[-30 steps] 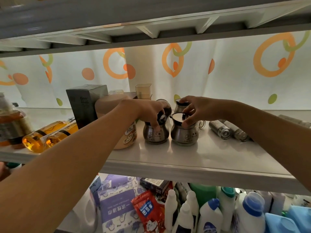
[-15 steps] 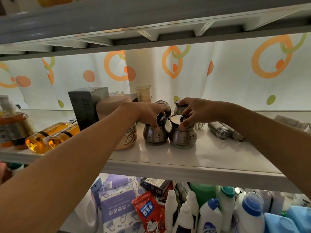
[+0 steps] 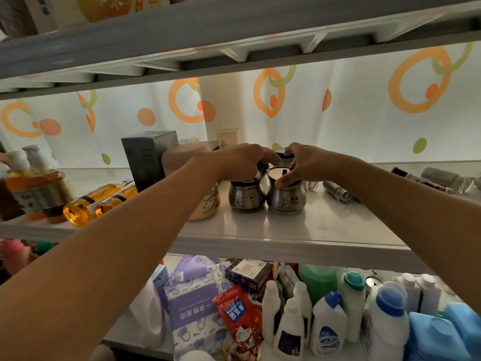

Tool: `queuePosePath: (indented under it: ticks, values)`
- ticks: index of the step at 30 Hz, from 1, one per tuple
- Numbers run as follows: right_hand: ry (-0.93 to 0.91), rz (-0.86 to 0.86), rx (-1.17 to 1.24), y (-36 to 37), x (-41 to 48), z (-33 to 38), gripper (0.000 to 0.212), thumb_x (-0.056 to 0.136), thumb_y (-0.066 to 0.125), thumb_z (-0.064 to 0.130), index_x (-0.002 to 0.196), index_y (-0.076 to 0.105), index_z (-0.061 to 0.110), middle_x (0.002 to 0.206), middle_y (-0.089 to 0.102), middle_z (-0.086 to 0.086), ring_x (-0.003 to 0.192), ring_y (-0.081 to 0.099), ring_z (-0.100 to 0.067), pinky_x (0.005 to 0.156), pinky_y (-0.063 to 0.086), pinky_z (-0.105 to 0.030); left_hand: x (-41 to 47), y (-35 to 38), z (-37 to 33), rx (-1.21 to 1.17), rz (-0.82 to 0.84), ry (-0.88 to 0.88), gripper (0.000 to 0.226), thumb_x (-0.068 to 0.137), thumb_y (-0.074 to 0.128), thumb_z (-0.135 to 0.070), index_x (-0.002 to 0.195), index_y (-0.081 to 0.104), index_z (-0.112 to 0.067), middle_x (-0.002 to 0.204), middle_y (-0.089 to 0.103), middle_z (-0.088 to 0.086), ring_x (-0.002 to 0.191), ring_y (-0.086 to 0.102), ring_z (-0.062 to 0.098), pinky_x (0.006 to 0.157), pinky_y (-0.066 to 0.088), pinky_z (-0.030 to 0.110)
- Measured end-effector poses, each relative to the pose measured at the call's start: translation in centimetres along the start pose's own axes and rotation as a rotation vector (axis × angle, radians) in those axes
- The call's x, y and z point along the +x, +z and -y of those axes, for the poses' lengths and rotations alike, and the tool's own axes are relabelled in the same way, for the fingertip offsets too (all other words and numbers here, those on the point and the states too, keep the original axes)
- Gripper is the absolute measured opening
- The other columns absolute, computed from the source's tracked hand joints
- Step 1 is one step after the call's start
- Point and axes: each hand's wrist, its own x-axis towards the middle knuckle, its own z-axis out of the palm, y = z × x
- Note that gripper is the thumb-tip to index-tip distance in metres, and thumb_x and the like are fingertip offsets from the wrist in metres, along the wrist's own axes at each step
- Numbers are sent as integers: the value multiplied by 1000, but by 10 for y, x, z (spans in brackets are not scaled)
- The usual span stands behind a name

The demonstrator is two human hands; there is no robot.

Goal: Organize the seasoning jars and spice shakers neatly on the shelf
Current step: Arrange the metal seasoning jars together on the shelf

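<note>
Open shelving in front of a backlit patterned curtain.

A thin white fabric curtain [image 3: 351, 131] printed with orange rings, orange dots and pale green loops hangs in soft folds behind the unit and glows with light from the far side, while the near side lies in dim shade. A glossy white shelf board [image 3: 312, 230] runs across the middle and catches that glow. Above it is the grey underside of an upper shelf [image 3: 182, 29], with moulded white ribs [image 3: 234, 52]. Below, a lower white shelf surface [image 3: 119, 334] shows.
</note>
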Motion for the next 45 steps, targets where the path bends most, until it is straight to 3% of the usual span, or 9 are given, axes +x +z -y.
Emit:
queuePosePath:
  ticks: [14,21,23,26,30,36,39,42,45]
  values:
    - [37,-17,-11,2,-1,3,97,64,85,41,142,33,15,125,57,-6,109,54,-22,89,49,-37,14,7,-22,36,56,67,60,85,39,7,132,54,-27,128,59,-8,111,54,9,87,41,26]
    - [-38,-10,2,2,-5,3,88,69,84,37,138,35,14,126,54,-3,105,50,-17,86,46,-32,15,8,-30,79,41,40,58,84,42,5,130,54,-27,126,61,-3,116,56,16,100,46,37]
    - [-77,-17,16,-6,-6,3,81,70,81,44,135,39,17,125,56,-1,112,54,-19,93,48,-36,15,1,-30,23,-56,57,59,83,43,8,132,53,-23,126,62,-1,116,57,17,101,46,35]
    - [-140,-166,150,-33,-5,11,70,77,76,44,134,47,18,130,53,-3,120,54,-24,100,47,-41,13,-28,-32,-138,-348,83,57,83,41,17,132,54,-10,124,64,5,116,59,17,96,45,24]
    - [-185,-299,235,-80,3,30,53,87,69,33,131,52,8,125,58,-7,108,57,-22,90,48,-32,11,-75,-38,-338,-525,78,46,87,40,17,128,54,0,121,65,12,110,60,18,95,45,22]
    - [-111,-200,469,-94,40,33,40,88,68,30,117,59,5,111,66,-13,100,66,-23,88,55,-31,38,-84,-25,-483,-564,-97,27,87,55,4,113,64,0,111,68,13,102,63,22,90,50,30]
    - [-8,-81,578,-76,62,27,45,87,68,34,117,59,1,109,66,-18,98,67,-29,91,56,-40,66,-64,2,-466,-522,-270,18,86,64,-6,99,69,6,99,71,17,87,69,25,86,57,36]
    - [103,29,662,-58,87,25,54,89,65,39,124,53,-1,110,63,-21,97,66,-32,88,56,-40,88,-46,30,-547,-471,-440,16,85,68,-10,90,68,6,84,70,15,75,72,27,68,61,33]
    - [225,118,727,-42,112,27,61,92,58,44,131,46,-1,121,55,-27,108,60,-38,92,53,-43,101,-29,52,-539,-429,-563,19,84,63,-9,95,64,7,81,67,18,78,73,30,73,61,39]
